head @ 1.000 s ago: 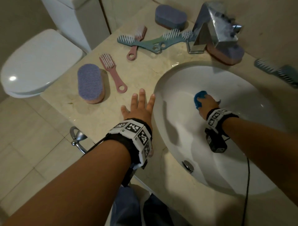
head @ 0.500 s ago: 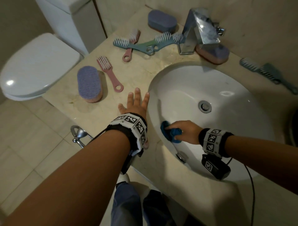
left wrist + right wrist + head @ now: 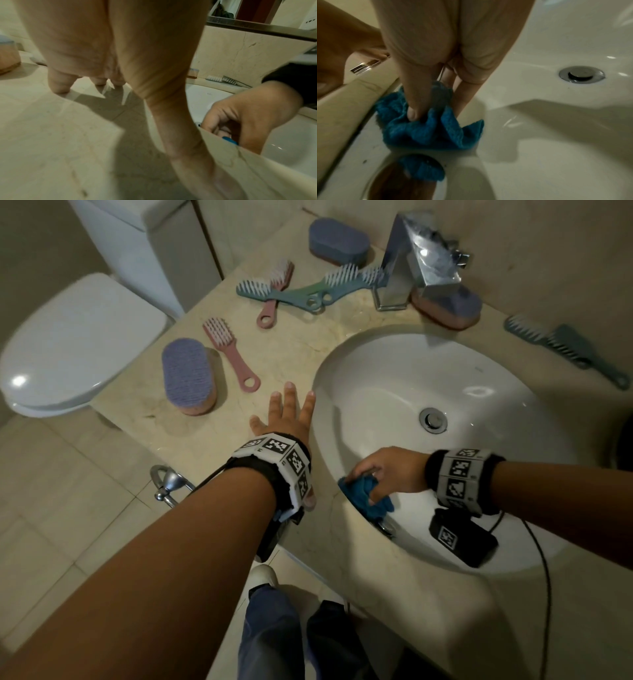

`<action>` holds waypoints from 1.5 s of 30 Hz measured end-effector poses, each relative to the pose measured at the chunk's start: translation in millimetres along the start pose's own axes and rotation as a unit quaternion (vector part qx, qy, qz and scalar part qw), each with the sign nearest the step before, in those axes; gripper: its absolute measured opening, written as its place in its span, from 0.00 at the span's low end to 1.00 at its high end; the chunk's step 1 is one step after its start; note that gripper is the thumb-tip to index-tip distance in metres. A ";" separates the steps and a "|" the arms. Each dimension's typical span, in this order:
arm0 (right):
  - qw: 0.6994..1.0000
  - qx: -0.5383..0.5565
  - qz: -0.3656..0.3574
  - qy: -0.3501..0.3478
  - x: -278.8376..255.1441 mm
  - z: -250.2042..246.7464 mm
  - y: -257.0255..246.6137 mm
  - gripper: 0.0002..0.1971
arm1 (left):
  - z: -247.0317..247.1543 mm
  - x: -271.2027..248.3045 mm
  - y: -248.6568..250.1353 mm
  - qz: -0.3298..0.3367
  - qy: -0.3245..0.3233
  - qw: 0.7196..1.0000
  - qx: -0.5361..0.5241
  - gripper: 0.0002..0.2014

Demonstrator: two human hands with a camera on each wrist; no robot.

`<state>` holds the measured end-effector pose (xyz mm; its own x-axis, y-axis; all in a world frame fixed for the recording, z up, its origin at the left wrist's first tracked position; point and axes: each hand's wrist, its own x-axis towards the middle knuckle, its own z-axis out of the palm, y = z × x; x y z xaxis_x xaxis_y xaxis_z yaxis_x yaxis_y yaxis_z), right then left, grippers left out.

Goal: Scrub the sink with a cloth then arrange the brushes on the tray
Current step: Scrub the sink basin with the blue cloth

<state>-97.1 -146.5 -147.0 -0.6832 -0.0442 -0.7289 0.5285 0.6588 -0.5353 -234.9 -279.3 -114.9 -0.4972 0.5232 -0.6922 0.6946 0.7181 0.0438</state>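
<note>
The blue cloth (image 3: 364,496) is bunched into a wad with no clear long axis; its loose corners trail away from the fingertips toward the near rim of the sink (image 3: 394,378). The right hand (image 3: 388,474) pinches it from above, thumb and fingers curled narrowly into the folds, pressing it on the basin's inner wall just under the rim. Beside that grip, across the rim, the left hand (image 3: 287,414) lies flat with fingers straight and spread on the counter (image 3: 205,446), holding nothing.
</note>
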 end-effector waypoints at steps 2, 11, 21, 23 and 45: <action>0.999 -0.030 -0.014 0.012 2.8 -1.6 -5.1 0.26 | 0.7 0.6 -0.5 0.001 0.005 1.000 0.002 0.60; 0.998 0.039 -0.021 -0.045 -39.9 14.7 12.3 0.21 | -3.5 -6.7 0.4 0.007 -0.024 1.000 0.017 0.77; 0.998 -0.003 0.047 0.034 -22.3 -9.8 22.7 0.20 | -0.1 -3.5 -0.5 0.005 -0.010 1.000 0.023 0.76; 0.994 -0.075 0.083 -0.003 -19.2 4.0 23.0 0.22 | 0.9 -2.3 -0.6 0.006 -0.009 1.000 0.027 0.75; 0.995 0.098 0.011 -0.023 -25.8 6.6 -9.2 0.18 | 0.7 -3.7 -0.9 0.011 -0.003 0.999 0.047 0.80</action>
<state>-81.0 -156.4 -126.1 -0.6491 -0.0684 -0.7576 0.6341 0.5015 -0.5886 -233.2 -282.2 -112.9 -0.4785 0.5361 -0.6954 0.7515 0.6597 -0.0085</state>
